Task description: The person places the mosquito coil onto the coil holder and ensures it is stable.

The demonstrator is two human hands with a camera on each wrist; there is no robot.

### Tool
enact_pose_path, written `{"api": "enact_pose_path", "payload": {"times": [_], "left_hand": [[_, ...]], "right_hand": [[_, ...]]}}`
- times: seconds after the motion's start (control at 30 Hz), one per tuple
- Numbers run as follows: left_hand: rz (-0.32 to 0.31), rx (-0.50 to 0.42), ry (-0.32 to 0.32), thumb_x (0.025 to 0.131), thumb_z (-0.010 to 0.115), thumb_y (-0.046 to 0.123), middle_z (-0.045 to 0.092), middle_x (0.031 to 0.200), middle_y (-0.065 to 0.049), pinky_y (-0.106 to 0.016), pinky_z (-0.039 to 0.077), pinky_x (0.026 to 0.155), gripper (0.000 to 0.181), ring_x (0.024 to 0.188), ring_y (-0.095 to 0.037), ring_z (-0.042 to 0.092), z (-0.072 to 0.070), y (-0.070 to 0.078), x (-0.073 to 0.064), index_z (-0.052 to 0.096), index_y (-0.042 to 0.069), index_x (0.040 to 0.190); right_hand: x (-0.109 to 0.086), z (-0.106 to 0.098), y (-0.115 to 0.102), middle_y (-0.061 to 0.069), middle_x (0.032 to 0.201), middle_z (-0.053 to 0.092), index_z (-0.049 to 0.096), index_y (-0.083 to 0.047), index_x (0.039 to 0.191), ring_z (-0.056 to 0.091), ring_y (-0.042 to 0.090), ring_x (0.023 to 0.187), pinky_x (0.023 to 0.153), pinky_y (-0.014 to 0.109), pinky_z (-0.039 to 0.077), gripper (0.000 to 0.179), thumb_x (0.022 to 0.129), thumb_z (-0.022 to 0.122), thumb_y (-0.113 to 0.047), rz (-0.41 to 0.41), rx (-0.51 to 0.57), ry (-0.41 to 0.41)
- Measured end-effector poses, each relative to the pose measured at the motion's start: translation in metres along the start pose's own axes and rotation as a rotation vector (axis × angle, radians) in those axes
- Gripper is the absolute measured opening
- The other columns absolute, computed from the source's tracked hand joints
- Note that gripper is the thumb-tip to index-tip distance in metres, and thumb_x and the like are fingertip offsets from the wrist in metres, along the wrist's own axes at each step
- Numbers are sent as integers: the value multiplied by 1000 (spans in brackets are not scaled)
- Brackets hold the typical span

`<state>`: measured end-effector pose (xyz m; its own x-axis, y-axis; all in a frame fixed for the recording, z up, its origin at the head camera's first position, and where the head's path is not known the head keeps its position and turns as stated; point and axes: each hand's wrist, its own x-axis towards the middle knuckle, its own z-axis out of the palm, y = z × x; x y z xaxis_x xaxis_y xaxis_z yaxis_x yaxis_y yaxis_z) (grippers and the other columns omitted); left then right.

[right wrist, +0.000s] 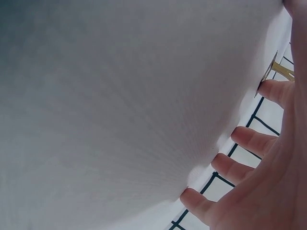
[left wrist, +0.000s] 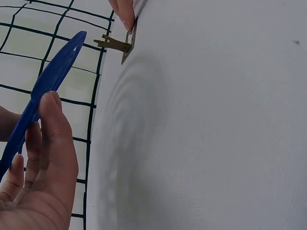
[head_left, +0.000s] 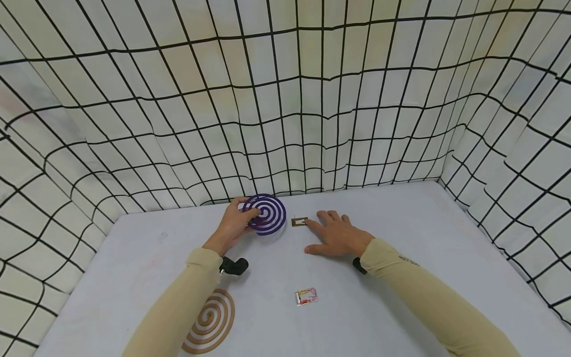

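Left grip [head_left: 234, 224] pinched closed, thumb against fingers, on a blue-purple spiral coil [head_left: 264, 213], which we see raised off the white surface [head_left: 263, 307], its shadow falling there. Right grip [head_left: 336, 235] loosely spread, holding nothing; we note one fingertip touching the plate of a small brass-coloured stand [left wrist: 115, 44], tongue projecting. Nearer us, a brown coil [head_left: 208, 317] lies partly behind the left sleeve [head_left: 178, 297], a small packet [head_left: 306, 296] well apart from it. Black netting [head_left: 299, 77] beyond.
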<state>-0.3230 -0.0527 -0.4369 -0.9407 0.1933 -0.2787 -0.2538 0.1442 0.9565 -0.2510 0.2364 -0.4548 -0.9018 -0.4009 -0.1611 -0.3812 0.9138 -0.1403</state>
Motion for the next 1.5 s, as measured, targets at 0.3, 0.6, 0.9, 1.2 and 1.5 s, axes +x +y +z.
{"api": "enact_pose_path", "payload": {"times": [0.3, 0.6, 0.9, 1.2, 1.5], "left_hand": [[11, 10, -9, 103, 59, 15, 45, 157, -24, -50, 51, 113, 61, 136, -37, 57, 10, -3, 4, 28, 10, 155], [0, -2, -2, 103, 60, 15, 49, 154, -23, -49, 53, 110, 57, 132, -35, 60, 19, -5, 7, 32, 12, 152], [19, -36, -20, 102, 60, 12, 50, 154, -23, -52, 51, 111, 54, 133, -37, 59, 31, -8, 6, 35, 9, 150], [28, -89, -23, 102, 60, 11, 50, 154, -25, -52, 51, 111, 56, 135, -39, 58, 38, -8, 7, 35, 9, 151], [29, -108, -15, 101, 61, 10, 51, 153, -25, -51, 52, 111, 56, 136, -39, 58, 45, -8, 8, 36, 9, 151]], "right_hand": [[1, 2, 1, 17, 169, 29, 31, -27, 163, 31, 43, 153, 119, 68, 31, 87, 94, 50, -76, 3, -8, -8], [2, 2, 1, 16, 169, 28, 30, -28, 163, 30, 43, 154, 120, 68, 30, 86, 94, 49, -77, 7, -12, -7], [2, 1, 1, 17, 169, 29, 30, -28, 163, 30, 44, 153, 119, 68, 31, 86, 94, 49, -77, 3, -11, -5], [4, 3, 3, 16, 169, 28, 29, -30, 163, 30, 43, 154, 119, 68, 31, 86, 94, 47, -78, 10, -28, -12], [3, 1, 1, 19, 168, 29, 30, -28, 163, 31, 45, 153, 118, 70, 32, 85, 95, 48, -76, -11, -27, -2]]}}
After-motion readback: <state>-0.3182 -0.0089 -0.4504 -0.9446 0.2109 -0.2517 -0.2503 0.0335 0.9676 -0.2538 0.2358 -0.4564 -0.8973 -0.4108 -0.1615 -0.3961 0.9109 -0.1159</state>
